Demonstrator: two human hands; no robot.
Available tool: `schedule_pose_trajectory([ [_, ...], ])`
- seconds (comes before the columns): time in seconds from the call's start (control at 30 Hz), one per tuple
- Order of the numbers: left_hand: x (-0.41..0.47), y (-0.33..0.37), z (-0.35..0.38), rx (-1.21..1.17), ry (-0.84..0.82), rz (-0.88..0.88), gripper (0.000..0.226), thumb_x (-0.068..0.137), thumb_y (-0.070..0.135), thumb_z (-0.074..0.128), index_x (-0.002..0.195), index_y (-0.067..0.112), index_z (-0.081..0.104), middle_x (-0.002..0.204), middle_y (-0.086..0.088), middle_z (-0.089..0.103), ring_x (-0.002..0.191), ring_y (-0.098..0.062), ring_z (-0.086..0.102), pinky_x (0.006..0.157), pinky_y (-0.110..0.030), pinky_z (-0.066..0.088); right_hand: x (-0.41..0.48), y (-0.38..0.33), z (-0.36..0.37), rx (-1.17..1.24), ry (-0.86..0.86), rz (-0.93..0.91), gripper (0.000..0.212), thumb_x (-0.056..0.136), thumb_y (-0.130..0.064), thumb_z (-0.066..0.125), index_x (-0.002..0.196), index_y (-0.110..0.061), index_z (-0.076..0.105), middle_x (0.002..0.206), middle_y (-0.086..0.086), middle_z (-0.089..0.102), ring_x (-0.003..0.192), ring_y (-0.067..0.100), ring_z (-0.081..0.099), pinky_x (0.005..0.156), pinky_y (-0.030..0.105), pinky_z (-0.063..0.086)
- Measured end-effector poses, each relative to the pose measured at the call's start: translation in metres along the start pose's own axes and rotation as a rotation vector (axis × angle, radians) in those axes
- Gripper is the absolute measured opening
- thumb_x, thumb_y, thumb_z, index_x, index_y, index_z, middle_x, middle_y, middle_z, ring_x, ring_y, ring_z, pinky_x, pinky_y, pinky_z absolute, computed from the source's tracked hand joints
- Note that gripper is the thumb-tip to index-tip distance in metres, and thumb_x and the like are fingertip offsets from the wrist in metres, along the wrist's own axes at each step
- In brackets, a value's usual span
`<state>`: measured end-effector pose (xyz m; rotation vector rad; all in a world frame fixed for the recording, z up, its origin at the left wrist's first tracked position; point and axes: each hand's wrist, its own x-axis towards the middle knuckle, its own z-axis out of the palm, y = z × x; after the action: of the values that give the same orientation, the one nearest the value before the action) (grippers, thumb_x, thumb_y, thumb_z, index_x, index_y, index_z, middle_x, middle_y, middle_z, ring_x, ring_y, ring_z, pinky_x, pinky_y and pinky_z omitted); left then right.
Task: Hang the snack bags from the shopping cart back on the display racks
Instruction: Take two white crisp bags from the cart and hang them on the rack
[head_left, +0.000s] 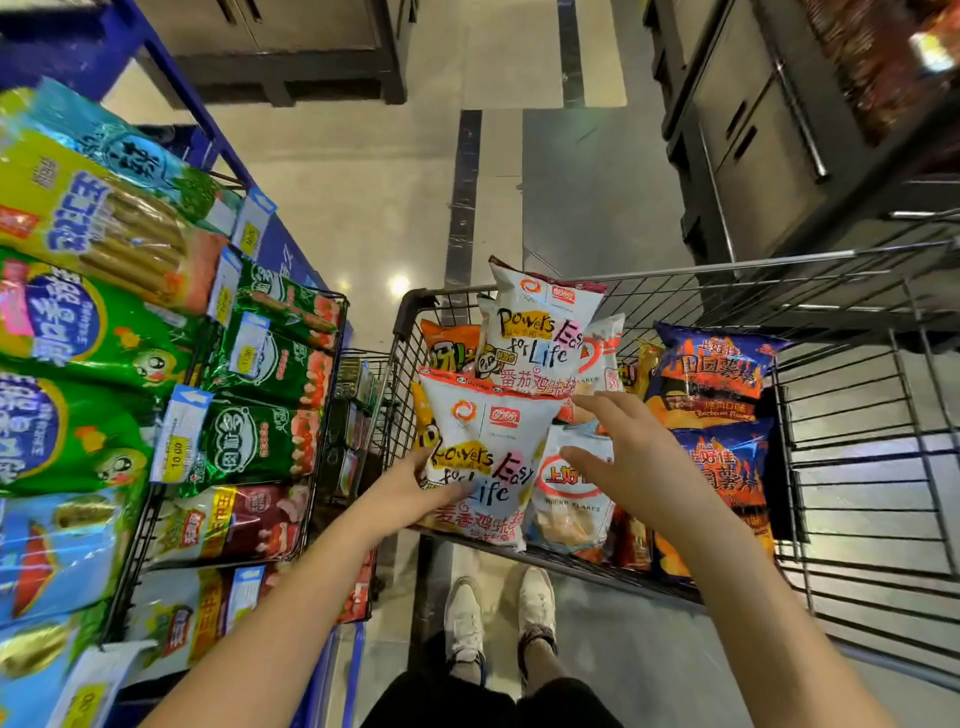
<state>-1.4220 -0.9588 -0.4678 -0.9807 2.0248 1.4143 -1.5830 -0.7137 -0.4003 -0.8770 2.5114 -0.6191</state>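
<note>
A wire shopping cart (852, 467) stands in front of me, full of snack bags. My left hand (415, 491) grips a white "Powers Easy for Life" snack bag (493, 431) by its lower left edge, held above the cart's near rim. A second white bag of the same kind (540, 327) stands upright behind it. My right hand (628, 452) hovers with fingers spread just right of the held bag, over a white shrimp flakes bag (569, 512). Blue barbecue chip bags (711, 364) lie in the cart to the right. The display rack (322, 415) is at my left.
The rack at left carries green, yellow and blue sausage packs (104, 332) with price tags (179, 441). Dark cabinets (753, 156) stand at the back right, another at the back left. My feet in white shoes (501, 613) stand on the shiny floor behind the cart.
</note>
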Motion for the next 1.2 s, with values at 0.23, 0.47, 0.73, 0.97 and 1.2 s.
schedule_pose_trajectory([
  [0.23, -0.001, 0.000, -0.004, -0.146, 0.025, 0.019, 0.092, 0.050, 0.077, 0.084, 0.127, 0.035, 0.057, 0.118, 0.015, 0.073, 0.106, -0.007, 0.071, 0.103, -0.037, 0.053, 0.014, 0.013, -0.002, 0.056, -0.041, 0.040, 0.064, 0.096, -0.038, 0.069, 0.153, -0.023, 0.044, 0.156, 0.000, 0.043, 0.136, 0.023, 0.049, 0.106, 0.040, 0.045],
  [0.47, -0.005, 0.004, -0.020, -0.500, 0.062, 0.023, 0.109, 0.040, 0.074, 0.092, 0.134, 0.032, 0.056, 0.126, 0.003, 0.073, 0.110, -0.016, 0.073, 0.095, -0.038, 0.057, 0.059, 0.026, -0.004, 0.211, -0.094, 0.285, 0.089, 0.091, -0.049, 0.072, 0.159, -0.012, 0.027, 0.160, 0.007, 0.039, 0.144, 0.026, 0.042, 0.110, 0.039, 0.041],
  [0.73, -0.011, 0.015, -0.040, -0.622, 0.112, 0.091, 0.112, 0.032, 0.070, 0.095, 0.130, 0.028, 0.062, 0.116, 0.006, 0.077, 0.101, -0.011, 0.075, 0.072, -0.020, 0.060, 0.132, 0.036, 0.018, 0.501, -0.197, 0.480, 0.107, 0.082, -0.066, 0.072, 0.160, -0.012, 0.021, 0.160, 0.012, 0.039, 0.141, 0.032, 0.045, 0.109, 0.047, 0.045],
  [0.97, -0.011, 0.008, -0.049, -0.632, 0.178, 0.098, 0.081, 0.062, 0.057, 0.088, 0.134, 0.032, 0.061, 0.126, 0.005, 0.074, 0.116, -0.020, 0.071, 0.105, -0.048, 0.052, 0.149, 0.043, 0.041, 0.480, -0.257, 0.494, 0.108, 0.080, -0.069, 0.072, 0.158, -0.008, 0.027, 0.156, 0.010, 0.044, 0.129, 0.031, 0.052, 0.084, 0.035, 0.053],
  [1.2, -0.016, 0.019, -0.058, -0.652, 0.182, 0.131, 0.044, 0.087, 0.030, 0.076, 0.129, 0.027, 0.063, 0.120, 0.003, 0.076, 0.110, -0.018, 0.073, 0.087, -0.032, 0.060, 0.139, 0.037, 0.026, 0.769, -0.084, 0.460, 0.066, 0.079, -0.045, 0.086, 0.131, -0.024, 0.050, 0.132, 0.002, 0.064, 0.112, 0.022, 0.064, 0.091, 0.038, 0.052],
])
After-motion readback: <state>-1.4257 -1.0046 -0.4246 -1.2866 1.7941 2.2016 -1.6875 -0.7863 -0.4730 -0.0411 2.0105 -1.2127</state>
